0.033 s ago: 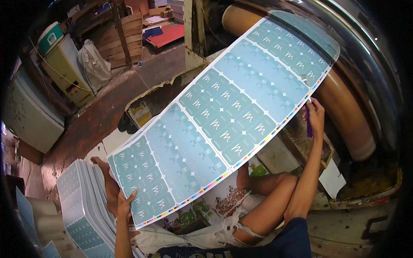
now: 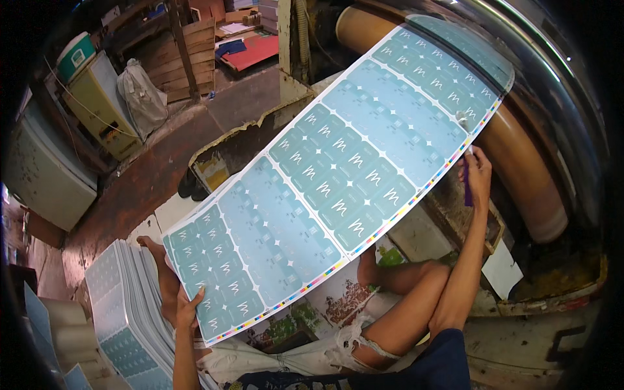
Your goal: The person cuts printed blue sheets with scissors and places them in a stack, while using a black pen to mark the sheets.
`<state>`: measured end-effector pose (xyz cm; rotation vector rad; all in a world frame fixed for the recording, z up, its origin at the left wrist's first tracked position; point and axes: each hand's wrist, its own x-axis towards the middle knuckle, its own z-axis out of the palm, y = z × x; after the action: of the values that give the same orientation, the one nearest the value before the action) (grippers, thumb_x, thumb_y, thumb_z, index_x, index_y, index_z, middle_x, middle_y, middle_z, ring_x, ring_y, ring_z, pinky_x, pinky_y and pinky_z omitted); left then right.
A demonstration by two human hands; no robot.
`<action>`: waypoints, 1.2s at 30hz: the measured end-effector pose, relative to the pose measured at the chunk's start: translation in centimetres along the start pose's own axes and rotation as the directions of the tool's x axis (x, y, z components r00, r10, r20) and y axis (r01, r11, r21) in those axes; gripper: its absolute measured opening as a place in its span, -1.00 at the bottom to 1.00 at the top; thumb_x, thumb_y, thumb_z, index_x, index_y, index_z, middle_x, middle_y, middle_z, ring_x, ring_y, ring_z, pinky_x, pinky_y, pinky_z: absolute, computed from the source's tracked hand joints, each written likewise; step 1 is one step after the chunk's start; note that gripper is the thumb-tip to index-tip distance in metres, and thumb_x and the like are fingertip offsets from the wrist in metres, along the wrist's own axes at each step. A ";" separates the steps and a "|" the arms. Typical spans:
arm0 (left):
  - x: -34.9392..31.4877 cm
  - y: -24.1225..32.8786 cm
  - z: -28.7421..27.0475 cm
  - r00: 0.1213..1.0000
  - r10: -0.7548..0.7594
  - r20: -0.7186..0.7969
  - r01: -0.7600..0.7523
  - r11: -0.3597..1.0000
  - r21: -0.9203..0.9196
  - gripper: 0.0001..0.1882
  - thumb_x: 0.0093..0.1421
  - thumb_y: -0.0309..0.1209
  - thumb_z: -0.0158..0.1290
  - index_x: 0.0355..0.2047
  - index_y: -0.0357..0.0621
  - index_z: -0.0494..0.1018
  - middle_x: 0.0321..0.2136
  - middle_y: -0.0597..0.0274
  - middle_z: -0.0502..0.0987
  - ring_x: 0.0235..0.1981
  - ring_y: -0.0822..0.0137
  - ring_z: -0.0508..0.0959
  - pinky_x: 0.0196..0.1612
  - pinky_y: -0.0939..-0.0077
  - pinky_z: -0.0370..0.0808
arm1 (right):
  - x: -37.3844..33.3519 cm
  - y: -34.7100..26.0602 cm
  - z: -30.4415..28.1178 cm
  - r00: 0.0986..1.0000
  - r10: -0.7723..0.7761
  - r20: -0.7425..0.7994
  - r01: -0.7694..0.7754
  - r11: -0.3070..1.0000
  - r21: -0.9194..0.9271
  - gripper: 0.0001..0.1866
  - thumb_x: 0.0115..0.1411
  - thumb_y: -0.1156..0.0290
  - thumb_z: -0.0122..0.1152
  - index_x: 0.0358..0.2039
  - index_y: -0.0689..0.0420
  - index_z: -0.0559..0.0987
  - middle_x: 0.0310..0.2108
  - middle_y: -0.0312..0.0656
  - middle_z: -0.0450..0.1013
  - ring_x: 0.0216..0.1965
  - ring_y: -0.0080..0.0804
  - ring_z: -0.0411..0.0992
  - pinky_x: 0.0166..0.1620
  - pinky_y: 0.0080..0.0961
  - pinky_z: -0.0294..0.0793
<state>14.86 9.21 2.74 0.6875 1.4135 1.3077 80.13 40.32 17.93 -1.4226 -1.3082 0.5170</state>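
Observation:
A long printed sheet (image 2: pixel 312 175), teal and pale blue in bands with a coloured strip along its edge, stretches diagonally over my legs. Its near left corner is pinched by my left hand (image 2: pixel 189 308), thumb on top, fingers underneath. At the far end the sheet passes a dark bar (image 2: pixel 455 55) against a large shiny cylinder (image 2: pixel 552 71). By the sheet's right edge, my right hand (image 2: pixel 478 174) is closed around a slim purple tool (image 2: pixel 467 190) with a pale tip, its exact kind unclear. A small pale scrap or tear (image 2: pixel 462 119) shows on the sheet near that hand.
A tall stack of printed sheets (image 2: pixel 130 305) stands at my left. Below the cylinder lies a brown roller (image 2: pixel 530 175). A worn metal tray (image 2: pixel 552 299) is at right. Farther back are a cooler (image 2: pixel 76 55), a covered bundle (image 2: pixel 141 96) and a red board (image 2: pixel 253 53).
The pale scrap on the sheet near my right hand has shifted slightly upward and looks larger. The right hand has moved very slightly; the left hand keeps its hold.

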 end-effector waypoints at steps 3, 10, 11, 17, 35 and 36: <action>-1.4 0.5 -1.3 0.999 0.004 -0.045 -0.002 0.999 0.041 -0.41 0.14 -0.50 0.22 0.16 -0.28 0.25 -0.09 0.16 0.51 -0.18 0.39 0.55 -0.14 0.52 0.54 | -0.5 0.1 0.3 0.873 -0.412 -0.261 0.240 0.829 -0.506 -0.67 0.19 0.44 0.25 0.00 0.02 0.54 -0.45 -0.27 0.48 -0.57 -0.59 0.39 -0.53 -0.56 0.37; -2.5 -3.6 -3.7 0.978 -0.095 -0.188 0.066 0.986 -0.152 -0.47 0.17 -0.51 0.17 0.13 -0.27 0.28 -0.10 0.12 0.54 -0.17 0.32 0.57 -0.11 0.48 0.54 | 0.6 -5.5 1.7 0.856 -0.518 0.004 0.407 0.668 -0.623 -0.16 -0.11 0.79 0.03 0.15 -0.31 0.50 0.30 -0.27 0.26 -0.32 -0.39 0.50 -0.35 -0.56 0.41; -3.0 -4.1 -4.2 0.976 -0.093 -0.194 0.064 0.986 -0.151 -0.47 0.17 -0.51 0.17 0.13 -0.27 0.28 -0.10 0.12 0.54 -0.17 0.32 0.57 -0.11 0.48 0.54 | 1.1 -4.7 1.4 0.856 -0.518 0.005 0.410 0.671 -0.618 -0.16 -0.11 0.79 0.03 0.15 -0.31 0.50 0.30 -0.27 0.26 -0.32 -0.39 0.50 -0.35 -0.56 0.41; -4.3 -1.3 -6.4 0.969 -0.018 -0.248 0.002 0.998 -0.067 -0.55 0.20 -0.50 0.16 0.08 -0.27 0.34 -0.13 0.15 0.55 -0.18 0.31 0.58 -0.12 0.45 0.54 | 2.5 -0.7 -1.2 0.857 -0.482 0.181 0.497 0.686 -0.531 -0.23 -0.15 0.76 -0.13 0.12 -0.05 0.53 -0.03 -0.05 0.53 -0.56 -0.58 0.36 -0.44 -0.64 0.30; 5.6 -6.4 -17.6 0.941 -0.039 -0.336 0.068 0.995 0.074 -0.57 0.13 -0.57 0.20 0.03 -0.31 0.41 -0.16 0.15 0.58 -0.27 0.33 0.58 -0.15 0.47 0.52 | -2.9 -7.6 4.8 0.820 -0.435 0.372 0.566 0.709 -0.420 -0.66 0.02 0.55 0.18 -0.16 0.03 0.68 -0.54 0.14 0.44 -0.62 -0.20 0.32 -0.42 -0.37 0.36; 6.2 -7.5 -17.5 0.934 -0.013 -0.358 0.050 0.994 0.094 -0.57 0.13 -0.58 0.20 0.03 -0.31 0.41 -0.15 0.16 0.58 -0.27 0.33 0.58 -0.14 0.48 0.51 | -3.3 -8.3 5.5 0.847 -0.334 0.415 0.509 0.736 -0.446 -0.62 -0.01 0.59 0.12 -0.14 0.08 0.67 -0.59 0.04 0.44 -0.63 -0.35 0.29 -0.45 -0.41 0.34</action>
<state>-1.48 6.98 -8.62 0.5056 1.7877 1.3906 70.89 38.04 22.44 -1.4444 -2.1003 0.0373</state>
